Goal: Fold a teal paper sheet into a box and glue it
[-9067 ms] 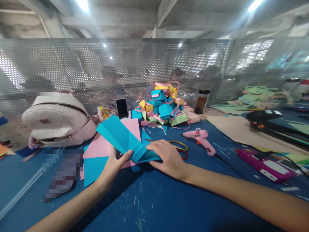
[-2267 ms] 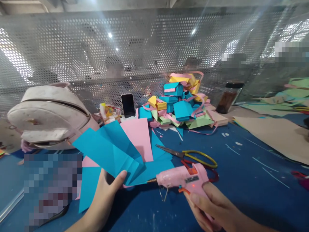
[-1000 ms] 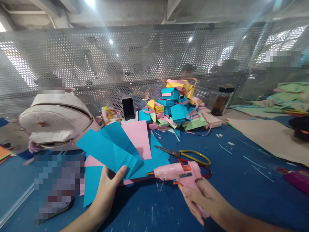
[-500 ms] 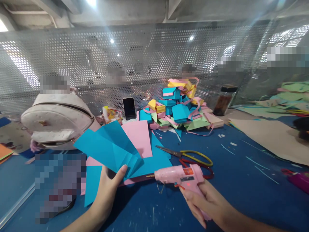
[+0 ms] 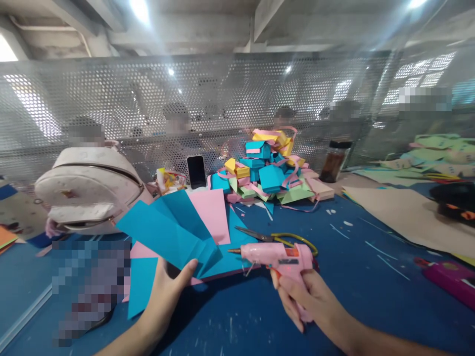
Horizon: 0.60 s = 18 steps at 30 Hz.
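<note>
A creased piece of blue paper is pinched in my left hand, the thumb on its near folded edge. My right hand is wrapped round the handle of a pink hot glue gun. Its nozzle points left, a short way from the blue paper's folds. Beneath both lie flat blue sheets and a pink sheet. Scissors with yellow and red handles lie behind the glue gun, which partly hides them.
Behind stand a white backpack, a phone, a heap of folded paper boxes and a dark-lidded jar. On the right are beige paper and a purple tool. A perforated metal screen closes the back.
My right hand has raised the glue gun slightly, bringing its nozzle up and level. The left hand keeps its hold on the blue paper. The camera view has shifted a little.
</note>
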### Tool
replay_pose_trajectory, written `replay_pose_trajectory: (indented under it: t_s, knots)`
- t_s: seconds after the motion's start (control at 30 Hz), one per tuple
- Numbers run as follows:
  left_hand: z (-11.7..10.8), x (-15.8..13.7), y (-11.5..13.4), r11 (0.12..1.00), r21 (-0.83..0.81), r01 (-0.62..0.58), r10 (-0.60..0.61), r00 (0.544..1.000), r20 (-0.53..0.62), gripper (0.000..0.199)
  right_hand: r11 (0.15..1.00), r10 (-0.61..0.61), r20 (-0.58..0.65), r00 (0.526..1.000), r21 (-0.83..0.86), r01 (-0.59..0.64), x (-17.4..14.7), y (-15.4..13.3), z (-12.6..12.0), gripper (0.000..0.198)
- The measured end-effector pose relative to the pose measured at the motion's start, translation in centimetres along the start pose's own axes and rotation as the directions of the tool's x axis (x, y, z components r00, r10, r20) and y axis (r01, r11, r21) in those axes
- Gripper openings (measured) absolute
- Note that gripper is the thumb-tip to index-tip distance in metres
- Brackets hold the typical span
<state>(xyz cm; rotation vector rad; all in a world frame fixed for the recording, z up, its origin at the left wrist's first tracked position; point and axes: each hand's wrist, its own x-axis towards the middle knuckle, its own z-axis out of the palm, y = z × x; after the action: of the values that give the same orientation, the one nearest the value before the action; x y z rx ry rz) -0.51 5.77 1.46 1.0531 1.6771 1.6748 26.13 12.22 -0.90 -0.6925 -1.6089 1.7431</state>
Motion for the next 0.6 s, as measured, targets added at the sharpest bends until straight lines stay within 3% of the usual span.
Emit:
replay_pose_trajectory:
  t_s: [0.1, 0.3, 0.47, 0.6]
  knots:
    - [0.2, -0.1, 0.2, 1.000, -0.015, -0.012, 0.011, 1.000, -0.019, 0.058, 0.999, -0.029, -0.067, 0.997, 0.013, 0.030, 0.4, -0.5, 0.0, 0.042]
    - [0.6, -0.8, 0.9, 0.998, -0.049, -0.038, 0.036, 0.999, -0.026, 0.059, 0.991, -0.129, -0.089, 0.988, -0.047, 0.125, 0.5, -1.5, 0.1, 0.038]
    - [0.2, -0.9, 1.0, 0.996, -0.063, -0.068, 0.069, 0.998, 0.010, 0.056, 0.956, -0.158, -0.108, 0.982, -0.264, 0.125, 0.3, -3.1, -1.7, 0.046]
    - [0.2, -0.9, 1.0, 0.994, -0.073, -0.075, 0.077, 0.997, 0.022, 0.053, 0.836, -0.269, -0.185, 0.945, -0.532, 0.134, -0.2, -4.7, -5.5, 0.055]
